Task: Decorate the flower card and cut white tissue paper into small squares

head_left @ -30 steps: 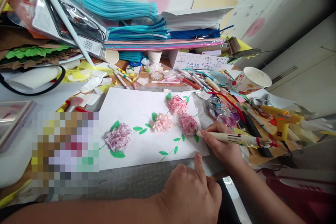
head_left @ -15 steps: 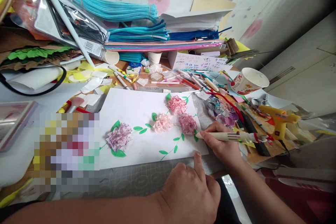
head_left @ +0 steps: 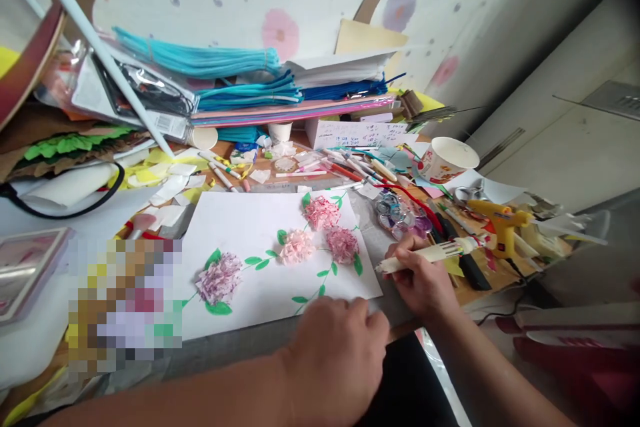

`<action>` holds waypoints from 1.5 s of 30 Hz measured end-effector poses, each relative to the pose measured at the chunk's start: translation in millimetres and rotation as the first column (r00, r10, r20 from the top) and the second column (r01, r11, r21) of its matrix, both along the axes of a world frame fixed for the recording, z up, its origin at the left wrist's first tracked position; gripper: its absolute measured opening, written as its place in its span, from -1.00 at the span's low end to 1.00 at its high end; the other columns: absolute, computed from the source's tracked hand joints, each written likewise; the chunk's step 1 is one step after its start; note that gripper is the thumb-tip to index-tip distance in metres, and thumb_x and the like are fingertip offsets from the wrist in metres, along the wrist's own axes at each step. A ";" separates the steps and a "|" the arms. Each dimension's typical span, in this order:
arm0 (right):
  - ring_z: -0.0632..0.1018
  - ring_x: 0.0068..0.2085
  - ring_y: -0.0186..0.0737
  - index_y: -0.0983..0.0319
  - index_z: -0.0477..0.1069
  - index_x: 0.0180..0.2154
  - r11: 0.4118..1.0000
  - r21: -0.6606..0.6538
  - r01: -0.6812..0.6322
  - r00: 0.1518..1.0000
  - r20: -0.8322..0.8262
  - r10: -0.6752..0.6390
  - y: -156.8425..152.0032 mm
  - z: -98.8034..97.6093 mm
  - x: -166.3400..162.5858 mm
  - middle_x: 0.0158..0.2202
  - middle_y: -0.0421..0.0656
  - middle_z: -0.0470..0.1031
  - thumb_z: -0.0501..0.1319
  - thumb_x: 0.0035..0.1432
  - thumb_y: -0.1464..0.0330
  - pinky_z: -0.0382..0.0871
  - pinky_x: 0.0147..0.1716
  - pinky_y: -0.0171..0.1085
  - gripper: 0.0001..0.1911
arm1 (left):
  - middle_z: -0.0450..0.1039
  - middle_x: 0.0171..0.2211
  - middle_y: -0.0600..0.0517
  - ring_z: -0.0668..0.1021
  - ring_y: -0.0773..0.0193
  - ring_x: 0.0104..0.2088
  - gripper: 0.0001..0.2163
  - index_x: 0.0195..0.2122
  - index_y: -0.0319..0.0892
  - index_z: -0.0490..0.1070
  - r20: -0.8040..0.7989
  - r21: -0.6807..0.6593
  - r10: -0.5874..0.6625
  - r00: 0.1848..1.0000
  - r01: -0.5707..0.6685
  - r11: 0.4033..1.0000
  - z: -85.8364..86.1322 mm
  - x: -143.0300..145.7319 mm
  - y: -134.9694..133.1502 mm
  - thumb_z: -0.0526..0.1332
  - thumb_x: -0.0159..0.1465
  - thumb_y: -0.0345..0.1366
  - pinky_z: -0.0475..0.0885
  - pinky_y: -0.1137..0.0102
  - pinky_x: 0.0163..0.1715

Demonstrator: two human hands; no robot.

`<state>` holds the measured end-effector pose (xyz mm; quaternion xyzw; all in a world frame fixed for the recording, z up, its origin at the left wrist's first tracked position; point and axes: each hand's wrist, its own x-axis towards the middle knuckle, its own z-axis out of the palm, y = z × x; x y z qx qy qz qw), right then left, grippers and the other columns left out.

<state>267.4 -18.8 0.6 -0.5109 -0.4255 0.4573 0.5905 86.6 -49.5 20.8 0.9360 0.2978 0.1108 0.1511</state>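
— Fingers of the right hand (head_left: 423, 280)?
— Closed round a white multi-colour pen (head_left: 430, 255), tip pointing left, just off the right edge of the white sheet (head_left: 250, 227).
— And the left hand (head_left: 333, 360)?
— Curled loosely, holding nothing, fingertips at the sheet's near edge.
— What's on the sheet?
— Tissue-paper flowers (head_left: 323, 213) with green drawn leaves. Beyond the pen lie a yellow glue gun (head_left: 500, 223) and a paper cup (head_left: 445, 160).

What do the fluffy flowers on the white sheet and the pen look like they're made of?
The flowers look like crumpled tissue paper: matte, frilly, ragged edges. The pen in the right hand looks like smooth, slightly glossy cream plastic, probably a multicolour type.
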 end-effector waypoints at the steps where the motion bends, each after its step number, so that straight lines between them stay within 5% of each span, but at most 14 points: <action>1: 0.24 -0.71 -0.39 0.16 0.21 -0.62 1.000 0.012 -0.022 0.999 -0.039 0.023 -3.4 3.7 -0.4 -0.73 -0.32 0.26 0.30 -0.10 0.18 0.09 -0.71 -0.37 -0.68 | 0.55 -0.32 -0.12 0.57 0.06 -0.43 -0.92 -0.30 -0.20 0.40 0.080 -0.138 0.101 0.992 -0.089 0.986 4.5 -0.8 3.9 0.20 0.20 -0.32 0.48 0.21 -0.45; 3: 0.24 -0.70 -0.39 0.17 0.22 -0.62 0.997 0.039 -0.067 0.993 -0.096 0.070 -12.1 11.3 -1.7 -0.73 -0.32 0.26 0.34 -0.12 0.15 0.07 -0.71 -0.38 -0.64 | 0.53 -0.32 0.00 0.53 0.22 -0.47 -0.84 -0.21 -0.16 0.38 0.221 -0.457 0.314 0.923 -0.187 0.870 13.7 -1.0 9.9 0.22 0.21 -0.26 0.44 0.34 -0.42; 5: 0.26 -0.67 -0.39 0.19 0.26 -0.61 0.992 0.060 -0.115 0.986 -0.115 0.121 -21.6 17.3 -3.5 -0.71 -0.30 0.28 0.39 -0.15 0.16 0.05 -0.69 -0.39 -0.64 | 0.51 -0.29 0.04 0.48 0.33 -0.50 -0.76 -0.13 -0.14 0.36 0.314 -0.688 0.418 0.852 -0.099 0.719 21.4 1.0 11.8 0.22 0.22 -0.17 0.40 0.43 -0.44; 10: 0.30 -0.56 -0.41 0.24 0.43 -0.45 0.956 0.102 -0.274 0.958 -0.062 0.282 -38.4 28.3 -3.1 -0.58 -0.28 0.34 0.44 -0.10 0.22 0.10 -0.59 -0.41 -0.72 | 0.44 -0.47 0.07 0.47 0.33 -0.47 -0.75 -0.30 -0.19 0.41 0.418 -0.813 0.552 0.721 0.026 0.582 29.6 8.2 0.2 0.20 0.22 -0.09 0.38 0.47 -0.44; 13: 0.31 -0.52 -0.38 0.22 0.50 -0.27 0.961 0.248 -0.120 0.968 -0.185 0.168 -42.0 41.8 5.6 -0.54 -0.26 0.35 0.33 -0.01 0.04 0.15 -0.56 -0.40 -0.60 | 0.43 -0.50 0.07 0.46 0.35 -0.51 -0.75 -0.34 -0.20 0.39 0.403 -0.842 0.609 0.683 0.016 0.540 30.9 8.2 -12.0 0.19 0.23 -0.08 0.38 0.48 -0.46; 18: 0.45 -0.44 -0.28 0.24 0.57 -0.24 0.935 0.330 0.132 0.962 -0.270 -0.041 -50.1 63.9 20.8 -0.38 -0.11 0.54 0.16 0.19 0.08 0.37 -0.43 -0.28 -0.61 | 0.42 -0.52 0.07 0.46 0.36 -0.53 -0.76 -0.38 -0.20 0.38 0.424 -0.814 0.628 0.653 -0.028 0.580 29.2 8.3 -33.4 0.20 0.24 -0.11 0.39 0.48 -0.46; 23: 0.53 -0.35 -0.20 0.25 0.58 -0.32 0.947 0.316 0.050 0.972 -0.235 0.027 -63.1 65.6 24.1 -0.28 -0.04 0.59 0.10 0.25 0.17 0.43 -0.33 -0.23 -0.63 | 0.40 -0.54 0.10 0.46 0.35 -0.52 -0.81 -0.36 -0.18 0.42 0.524 -0.638 0.565 0.637 -0.146 0.756 22.7 9.6 -48.7 0.19 0.25 -0.16 0.40 0.49 -0.49; 30: 0.49 -0.42 -0.29 0.14 0.49 -0.13 0.963 0.269 0.022 0.890 -0.445 0.104 -79.6 56.7 17.5 -0.33 -0.15 0.53 0.25 0.09 0.03 0.44 -0.47 -0.33 -0.60 | 0.52 -0.38 0.09 0.57 0.31 -0.39 -0.92 -0.22 -0.11 0.41 0.667 -0.306 0.444 0.598 -0.324 0.895 7.3 -0.3 -54.0 0.22 0.26 -0.30 0.49 0.46 -0.35; 36: 0.51 -0.43 -0.29 0.24 0.57 -0.29 0.988 0.141 -0.064 0.822 -0.554 0.132 -85.4 45.3 -5.3 -0.38 -0.14 0.54 0.39 -0.04 0.26 0.49 -0.46 -0.33 -0.75 | 0.47 -0.31 0.12 0.55 0.36 -0.28 -0.83 -0.16 -0.07 0.36 0.715 -0.038 0.305 0.629 -0.400 0.916 1.7 -5.6 -53.5 0.22 0.25 -0.44 0.46 0.50 -0.22; 45: 0.48 -0.45 -0.40 0.18 0.57 -0.22 0.988 0.103 -0.119 0.689 -0.707 0.156 -78.6 44.8 -12.9 -0.34 -0.21 0.58 0.43 -0.09 0.39 0.47 -0.48 -0.45 -0.70 | 0.45 -0.32 0.13 0.54 0.36 -0.30 -0.84 -0.19 -0.08 0.35 0.709 -0.112 0.366 0.603 -0.416 0.902 -3.2 -6.5 -50.2 0.22 0.25 -0.44 0.46 0.50 -0.25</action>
